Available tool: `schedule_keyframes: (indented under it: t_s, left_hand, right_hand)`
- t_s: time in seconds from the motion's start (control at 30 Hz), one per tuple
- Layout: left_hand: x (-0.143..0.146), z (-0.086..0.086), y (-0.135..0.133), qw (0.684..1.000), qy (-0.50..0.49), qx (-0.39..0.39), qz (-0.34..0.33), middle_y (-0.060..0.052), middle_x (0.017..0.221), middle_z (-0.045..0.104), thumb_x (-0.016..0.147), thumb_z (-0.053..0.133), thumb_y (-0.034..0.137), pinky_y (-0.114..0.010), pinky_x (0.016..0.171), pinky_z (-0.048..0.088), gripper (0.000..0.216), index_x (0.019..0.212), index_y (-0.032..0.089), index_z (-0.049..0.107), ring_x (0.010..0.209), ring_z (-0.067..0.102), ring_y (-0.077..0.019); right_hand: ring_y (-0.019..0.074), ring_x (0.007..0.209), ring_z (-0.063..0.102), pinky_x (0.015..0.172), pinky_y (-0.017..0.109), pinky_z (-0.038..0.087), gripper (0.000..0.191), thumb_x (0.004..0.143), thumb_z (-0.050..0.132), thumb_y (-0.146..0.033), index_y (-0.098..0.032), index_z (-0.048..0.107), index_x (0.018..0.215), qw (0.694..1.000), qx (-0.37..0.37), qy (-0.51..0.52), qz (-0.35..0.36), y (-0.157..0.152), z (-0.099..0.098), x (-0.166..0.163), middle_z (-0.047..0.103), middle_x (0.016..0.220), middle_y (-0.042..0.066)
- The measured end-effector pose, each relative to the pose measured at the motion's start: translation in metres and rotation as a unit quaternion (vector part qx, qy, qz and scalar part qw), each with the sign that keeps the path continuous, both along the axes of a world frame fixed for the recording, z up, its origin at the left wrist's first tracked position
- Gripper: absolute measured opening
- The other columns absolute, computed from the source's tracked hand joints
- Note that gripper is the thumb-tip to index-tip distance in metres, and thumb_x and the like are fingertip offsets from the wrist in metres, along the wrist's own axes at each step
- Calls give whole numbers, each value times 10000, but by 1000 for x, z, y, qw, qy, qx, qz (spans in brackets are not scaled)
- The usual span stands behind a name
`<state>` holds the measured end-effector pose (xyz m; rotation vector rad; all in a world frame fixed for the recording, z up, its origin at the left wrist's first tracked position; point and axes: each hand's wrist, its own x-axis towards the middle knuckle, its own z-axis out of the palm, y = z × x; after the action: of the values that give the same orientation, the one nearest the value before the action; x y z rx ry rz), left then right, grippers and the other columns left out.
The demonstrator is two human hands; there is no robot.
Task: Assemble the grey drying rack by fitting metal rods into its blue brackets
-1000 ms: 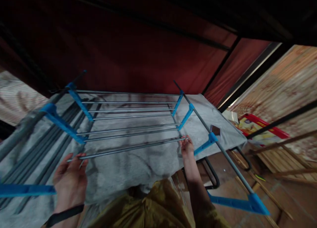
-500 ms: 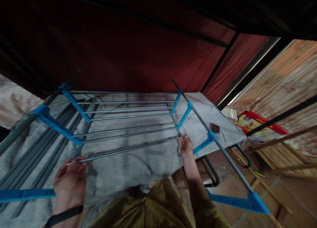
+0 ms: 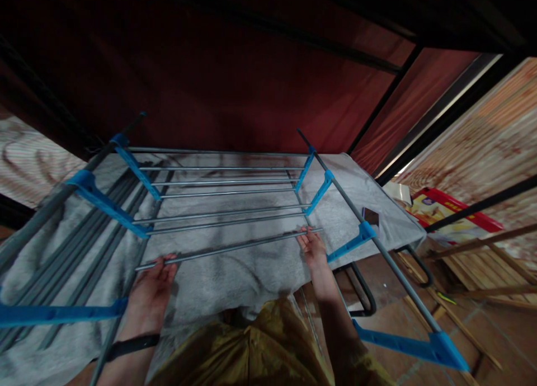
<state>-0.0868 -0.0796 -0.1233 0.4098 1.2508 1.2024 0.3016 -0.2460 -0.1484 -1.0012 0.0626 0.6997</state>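
A loose grey metal rod (image 3: 229, 247) runs across in front of me, held at both ends. My left hand (image 3: 151, 292) grips its left end, fingers curled round it. My right hand (image 3: 311, 248) pinches the right end, close to a blue plastic bracket (image 3: 350, 242). The rod lies level with a rack frame (image 3: 218, 193) of several fitted grey rods between blue brackets, standing over a table covered with a grey cloth (image 3: 235, 274). A black strap is round my left wrist.
Spare grey tubes (image 3: 71, 263) lie on the cloth at the left. A long side pole (image 3: 390, 257) with blue brackets runs to the lower right. A small dark card (image 3: 371, 216) sits on the cloth's right end. A red box (image 3: 455, 215) and wooden slats lie on the floor at the right.
The view has shifted, so the rack sits further right in frame. My left hand has moved right along the rod. The right hand stays at the rod's right end.
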Motion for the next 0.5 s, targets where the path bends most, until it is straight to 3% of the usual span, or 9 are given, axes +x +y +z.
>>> schedule_keyframes:
  t_s: [0.07,0.27,0.5]
  left_hand:
    - [8,1,-7,999,-32,-28,-12,-28,805,718,783,652,-3,-213,730,573,164,750,158,647,749,694,-121]
    - [14,-9,-20,997,-65,32,-32,-37,890,742,791,636,-16,-266,888,590,212,737,185,673,957,736,-164]
    - [11,-22,-24,994,-83,70,-21,-38,947,769,818,643,-1,-267,939,588,243,826,229,722,1053,727,-185]
  right_hand:
    - [156,814,761,778,284,637,181,779,795,-185,-212,645,878,1000,-4,11,18,0,-5,-8,776,837,-5]
    - [152,779,743,767,268,627,198,721,827,-184,-198,644,795,998,-22,35,42,5,-17,-30,762,801,-14]
    - [155,848,744,813,279,636,237,686,859,-242,-222,641,776,998,-4,3,60,-1,-30,-31,754,866,-11]
